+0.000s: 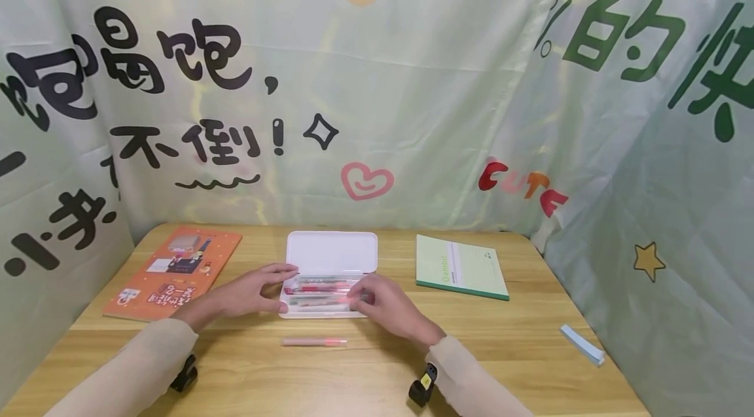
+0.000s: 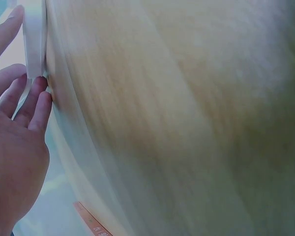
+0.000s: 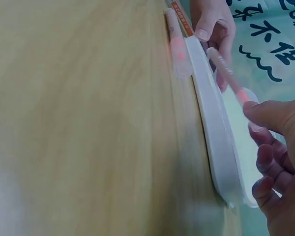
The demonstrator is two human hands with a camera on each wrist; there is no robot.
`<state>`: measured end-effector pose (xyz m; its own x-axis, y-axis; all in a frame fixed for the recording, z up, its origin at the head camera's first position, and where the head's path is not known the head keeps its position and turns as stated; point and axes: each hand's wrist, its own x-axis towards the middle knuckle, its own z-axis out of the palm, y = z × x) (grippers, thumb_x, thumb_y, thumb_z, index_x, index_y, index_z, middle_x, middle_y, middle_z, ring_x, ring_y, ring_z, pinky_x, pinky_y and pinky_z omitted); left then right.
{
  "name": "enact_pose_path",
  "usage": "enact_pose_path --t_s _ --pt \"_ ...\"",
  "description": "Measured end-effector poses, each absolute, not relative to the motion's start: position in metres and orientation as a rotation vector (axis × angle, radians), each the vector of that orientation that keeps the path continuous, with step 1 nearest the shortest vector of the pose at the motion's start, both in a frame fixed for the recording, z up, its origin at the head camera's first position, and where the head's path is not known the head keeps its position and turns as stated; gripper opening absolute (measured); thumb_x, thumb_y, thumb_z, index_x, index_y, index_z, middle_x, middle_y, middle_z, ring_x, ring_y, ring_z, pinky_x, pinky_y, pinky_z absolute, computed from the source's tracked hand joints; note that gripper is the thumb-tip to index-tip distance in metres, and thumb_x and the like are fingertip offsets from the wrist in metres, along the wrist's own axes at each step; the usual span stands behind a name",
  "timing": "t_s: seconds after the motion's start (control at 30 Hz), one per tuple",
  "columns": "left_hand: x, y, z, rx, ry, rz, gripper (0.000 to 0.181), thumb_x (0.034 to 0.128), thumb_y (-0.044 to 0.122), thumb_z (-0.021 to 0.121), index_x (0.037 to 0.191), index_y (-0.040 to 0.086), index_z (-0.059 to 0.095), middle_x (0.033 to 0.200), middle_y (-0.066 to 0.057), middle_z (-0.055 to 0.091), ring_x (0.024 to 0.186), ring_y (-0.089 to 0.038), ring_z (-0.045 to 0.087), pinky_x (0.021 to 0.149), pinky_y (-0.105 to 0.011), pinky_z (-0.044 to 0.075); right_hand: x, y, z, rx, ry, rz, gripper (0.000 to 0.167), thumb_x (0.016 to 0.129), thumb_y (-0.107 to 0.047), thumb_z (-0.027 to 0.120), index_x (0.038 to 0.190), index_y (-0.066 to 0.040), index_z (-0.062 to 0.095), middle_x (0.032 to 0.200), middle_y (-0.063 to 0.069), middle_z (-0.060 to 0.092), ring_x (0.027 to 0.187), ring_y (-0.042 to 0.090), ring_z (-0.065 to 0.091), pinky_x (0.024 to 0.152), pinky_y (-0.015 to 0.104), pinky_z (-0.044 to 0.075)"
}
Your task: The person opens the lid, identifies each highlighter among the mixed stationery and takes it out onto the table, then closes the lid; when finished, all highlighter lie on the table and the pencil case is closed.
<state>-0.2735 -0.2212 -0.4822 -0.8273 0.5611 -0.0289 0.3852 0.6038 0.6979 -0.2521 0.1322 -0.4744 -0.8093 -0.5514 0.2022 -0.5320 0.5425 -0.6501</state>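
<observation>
A white pencil case lies with its lid laid back, several pens inside. My right hand pinches a pink-tipped pen between thumb and fingers over the case's right part; in the right wrist view the pen is slanted above the case. At the case's left end my left hand touches the edge, thumb low and fingers high; the left wrist view shows its fingers round the case end. Another pink-tipped pen lies on the wood in front of the case.
An orange book lies on the table at the left. A pale green notebook is at the back right, and a small light-blue strip near the right edge. Printed curtains stand behind and beside the table.
</observation>
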Motion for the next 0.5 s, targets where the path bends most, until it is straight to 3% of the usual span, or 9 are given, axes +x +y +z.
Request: enact_pose_path --t_s 0.23,0.5 --pt "-0.274 -0.222 -0.484 0.756 2.579 1.051 0.088 0.0965 0.046 0.082 0.166 0.007 0.045 0.176 -0.019 0.034 0.162 -0.056 0.025 0.125 -0.081 0.022 -0.237 0.141 -0.469 -0.965 2.681 -1.270 0.007 0.102 -0.019 0.078 0.109 -0.022 0.079 0.102 -0.008 0.069 0.081 0.004 0.056 0.071 0.021 0.051" --pt "-0.274 -0.222 -0.485 0.770 2.579 1.058 0.088 0.0968 0.044 0.083 0.166 0.006 0.045 0.176 -0.018 0.035 0.162 -0.055 0.025 0.125 -0.080 0.023 -0.212 0.151 -0.475 -0.970 2.595 -1.283 0.011 0.102 -0.018 0.078 0.111 -0.023 0.079 0.090 -0.008 0.062 0.078 0.001 0.052 0.067 0.018 0.047"
